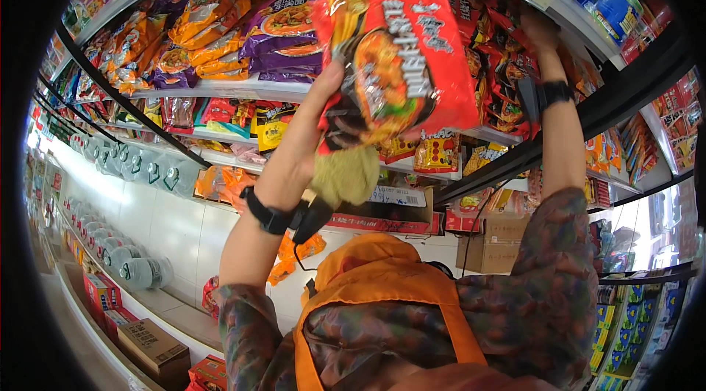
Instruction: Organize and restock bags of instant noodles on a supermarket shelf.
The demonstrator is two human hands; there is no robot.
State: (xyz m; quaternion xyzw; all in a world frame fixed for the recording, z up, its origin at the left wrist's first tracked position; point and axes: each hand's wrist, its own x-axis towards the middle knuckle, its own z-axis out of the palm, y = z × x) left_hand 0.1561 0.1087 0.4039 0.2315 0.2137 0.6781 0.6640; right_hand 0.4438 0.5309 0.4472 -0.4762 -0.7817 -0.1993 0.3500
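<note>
My left hand [325, 99] grips a red and black instant noodle packet [400, 68] in front of the shelf, its thumb over the left edge. Beneath that packet, against my left palm, is a yellow-green fuzzy cloth [346, 176]. My right hand [539, 31] reaches into the upper shelf at the right, beside stacked red noodle packets [504, 79]. Its fingers are shadowed and blurred, so whether they hold a packet is unclear. Purple noodle packets [284, 32] and orange noodle packets [207, 10] lie stacked on the same shelf, left of the held packet.
A black shelf post [618, 99] slants beside my right forearm. The upper shelf's edge [573, 10] with price labels is above my right hand. Below stand an open red carton [386, 220] and a cardboard box [499, 242]. Large water bottles [165, 173] line the floor at left.
</note>
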